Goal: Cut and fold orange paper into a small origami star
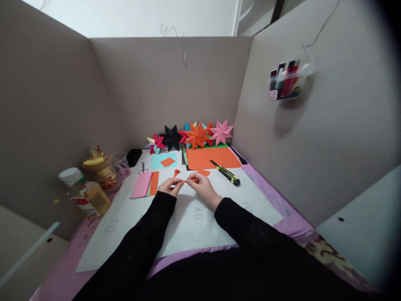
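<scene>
Both hands are pinched up close over the middle of the white mat [200, 236], and from my remote seat I've got the left hand [171, 187] and right hand [202, 187] gripping a small strip of orange paper [184, 181] between the fingertips.

Going left to right: a bottle [90, 196] with a white cap is by the desk's left edge, then a tub [102, 172] with something yellow on top and a clear cup [121, 165]. I can see a black thing [134, 157] near the mat's far left corner, can't tell what it is. Scissors [143, 168] lie near that corner too, with a stack of coloured paper [140, 186] in front, closer to the left hand.

Next, a light blue sheet [156, 161] sits at the mat's far edge, an orange square [168, 162] on it. Small folded orange piece [176, 172] is just beyond the left hand. Paper stars [198, 136] line the desk's back edge, big orange sheets [216, 158] in front of them. Another orange bit [205, 172] pokes out behind the right hand, and a yellow-and-black cutter [230, 177] lies toward the mat's right edge, its tip over the sheets.
</scene>
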### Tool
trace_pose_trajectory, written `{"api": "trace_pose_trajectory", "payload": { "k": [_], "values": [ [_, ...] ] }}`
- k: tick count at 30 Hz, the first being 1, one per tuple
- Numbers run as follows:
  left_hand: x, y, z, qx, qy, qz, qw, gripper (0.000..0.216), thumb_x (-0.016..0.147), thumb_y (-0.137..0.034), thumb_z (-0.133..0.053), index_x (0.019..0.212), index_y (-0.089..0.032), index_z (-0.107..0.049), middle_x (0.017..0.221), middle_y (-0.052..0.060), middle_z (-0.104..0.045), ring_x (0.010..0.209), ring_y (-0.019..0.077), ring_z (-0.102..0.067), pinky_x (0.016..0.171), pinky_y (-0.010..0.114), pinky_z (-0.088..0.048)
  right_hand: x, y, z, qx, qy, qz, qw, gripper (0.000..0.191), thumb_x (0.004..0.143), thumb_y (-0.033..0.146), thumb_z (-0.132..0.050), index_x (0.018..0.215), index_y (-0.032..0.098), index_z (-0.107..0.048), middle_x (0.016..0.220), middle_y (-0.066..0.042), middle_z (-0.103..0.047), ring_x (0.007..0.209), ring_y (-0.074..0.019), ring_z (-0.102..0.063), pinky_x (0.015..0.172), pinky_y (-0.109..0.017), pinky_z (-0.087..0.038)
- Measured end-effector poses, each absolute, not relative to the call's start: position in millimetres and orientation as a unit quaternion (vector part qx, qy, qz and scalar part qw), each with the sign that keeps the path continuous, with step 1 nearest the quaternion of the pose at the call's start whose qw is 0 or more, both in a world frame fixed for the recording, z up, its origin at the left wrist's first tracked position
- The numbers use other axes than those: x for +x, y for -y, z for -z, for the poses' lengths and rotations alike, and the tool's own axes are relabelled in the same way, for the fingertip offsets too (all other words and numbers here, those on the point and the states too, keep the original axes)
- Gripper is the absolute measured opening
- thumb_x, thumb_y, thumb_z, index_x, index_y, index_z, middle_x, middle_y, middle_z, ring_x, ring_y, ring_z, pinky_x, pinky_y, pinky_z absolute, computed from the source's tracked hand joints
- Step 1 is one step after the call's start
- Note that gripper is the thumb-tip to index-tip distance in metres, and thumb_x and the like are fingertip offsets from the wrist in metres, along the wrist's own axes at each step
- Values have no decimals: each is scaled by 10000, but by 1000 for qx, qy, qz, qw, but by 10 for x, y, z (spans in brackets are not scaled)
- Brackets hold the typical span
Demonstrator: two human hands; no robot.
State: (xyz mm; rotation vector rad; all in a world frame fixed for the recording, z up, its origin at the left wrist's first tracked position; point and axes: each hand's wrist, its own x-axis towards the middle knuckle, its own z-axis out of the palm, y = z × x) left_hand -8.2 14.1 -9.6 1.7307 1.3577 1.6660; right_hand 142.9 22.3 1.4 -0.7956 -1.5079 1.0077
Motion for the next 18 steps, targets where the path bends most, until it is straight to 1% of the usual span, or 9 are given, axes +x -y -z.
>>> {"api": "trace_pose_trajectory", "payload": {
  "k": [7, 14, 18],
  "values": [
    [-88, -138, 90, 616, -495, -586, 180, 153, 661, -339, -648, 679, -190, -671, 688, 17, -620, 612, 121, -575, 453, 194, -471, 1427, -227, -16, -340, 635, -431, 543, 167, 730, 334, -575, 738, 167, -574, 720, -9, -567, 667, -131, -509, 634, -254, -401],
    [-99, -162, 108, 593, -511, -585, 212, 169, 682, -343, -616, 685, -175, -639, 664, 12, -611, 580, 120, -583, 437, 194, -466, 1433, -229, -20, -338, 633, -424, 553, 157, 739, 327, -565, 732, 170, -572, 721, -9, -567, 681, -136, -515, 646, -258, -403],
    [-80, -142, 82, 589, -518, -587, 199, 184, 680, -346, -620, 745, -175, -624, 695, 19, -621, 608, 130, -582, 429, 197, -451, 1432, -218, -39, -335, 634, -419, 557, 148, 744, 318, -566, 734, 171, -572, 719, -6, -562, 681, -133, -513, 648, -256, -400]
  ]
}}
